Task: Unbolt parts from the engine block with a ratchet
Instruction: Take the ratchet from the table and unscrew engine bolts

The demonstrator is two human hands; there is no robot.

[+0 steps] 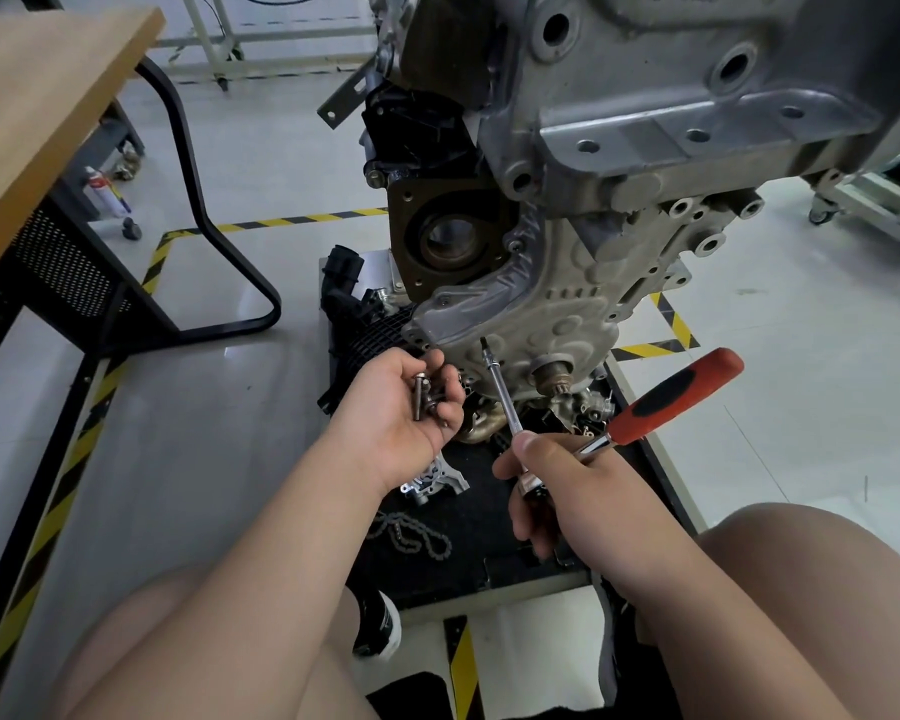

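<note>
The grey engine block point(645, 122) hangs on a stand and fills the upper right. Its lower timing cover point(557, 309) faces me. My left hand point(411, 413) is held palm up below the cover, fingers curled round several loose bolts point(424, 394). My right hand point(557, 485) grips the head of a ratchet with a red and black handle point(671, 397) that sticks up to the right. A thin extension bar point(497, 387) rises from the ratchet head, and its bit tip sits just short of the cover's lower edge.
A black mat point(468, 558) under the engine holds a chain point(411, 537), a small silver part point(437, 483) and a black plastic manifold point(354, 314). A wooden workbench point(37, 111) with a black frame stands at the left. Yellow-black tape marks the floor. My knees fill the bottom.
</note>
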